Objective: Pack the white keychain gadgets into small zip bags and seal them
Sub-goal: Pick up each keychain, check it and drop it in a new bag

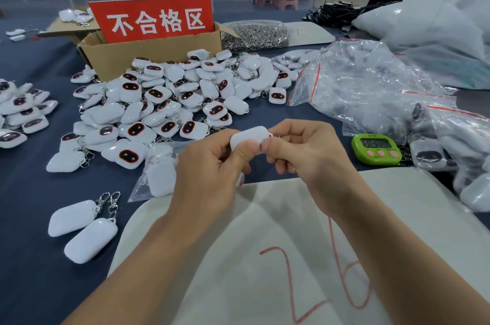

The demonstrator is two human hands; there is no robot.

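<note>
In the middle of the frame, two hands hold one white gadget [248, 136] up off the blue table [26, 271]. The left hand [212, 165] pinches its left end, thumb on top and fingers curled under. The right hand [307, 155] pinches its right end, where a bit of metal ring peeks out. The gadget lies sideways. Its long side runs left to right, and the right end is a little higher. Both hands touch it, so neither one is nearer.

I cannot tell if a zip bag is around it yet. A tiny red bit shows under the left hand, and that may be a bag's strip.

I think the next job is to slide it into a bag, short end first. The heap of clear bags [371, 80] is at the upper right, nearer the right hand. A green timer [376, 149] sits between them. One bagged gadget [159, 176] lies just left of the left hand. The big pile of gadgets [169, 101] sits behind the hands, in the upper middle. Below the hands is a white sheet [265, 218], and there looks to be open room to work over it.
</note>
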